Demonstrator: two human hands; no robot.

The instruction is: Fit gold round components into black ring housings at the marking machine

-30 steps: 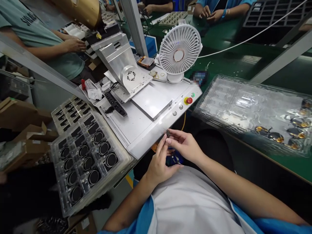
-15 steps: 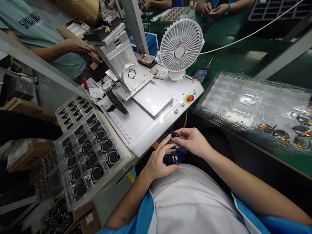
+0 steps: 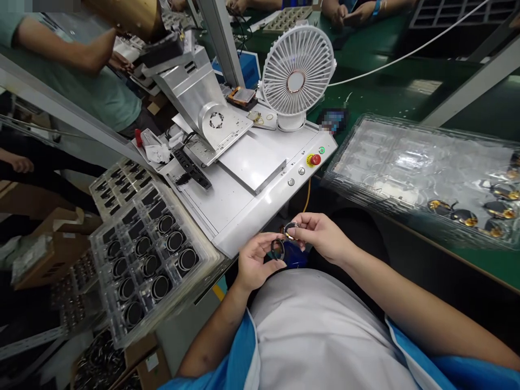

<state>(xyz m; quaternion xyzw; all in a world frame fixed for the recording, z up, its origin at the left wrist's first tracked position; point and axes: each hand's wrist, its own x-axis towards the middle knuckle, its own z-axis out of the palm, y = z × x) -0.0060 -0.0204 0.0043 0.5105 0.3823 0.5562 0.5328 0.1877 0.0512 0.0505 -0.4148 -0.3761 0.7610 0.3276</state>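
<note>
My left hand (image 3: 254, 262) is curled around a small dark ring part (image 3: 278, 249), held upright between thumb and fingers. My right hand (image 3: 319, 235) pinches a second round part (image 3: 291, 229) with a gold-toned centre, just right of and above the dark ring. Both hands hover close together over my lap, just below the front edge of the white machine base (image 3: 247, 208). The two parts are a finger's width apart.
A clear tray of black ring parts (image 3: 146, 260) sits left. A clear blister tray (image 3: 418, 173) with gold parts lies right on the green bench. A white fan (image 3: 298, 76), a red stop button (image 3: 315, 159) and a metal fixture (image 3: 207, 108) stand on the machine. Other people work at left and far back.
My left hand has turned and lifted the dark ring into view, apart from the right hand's part. Both hands stayed over my lap. The person at left raised an arm.
</note>
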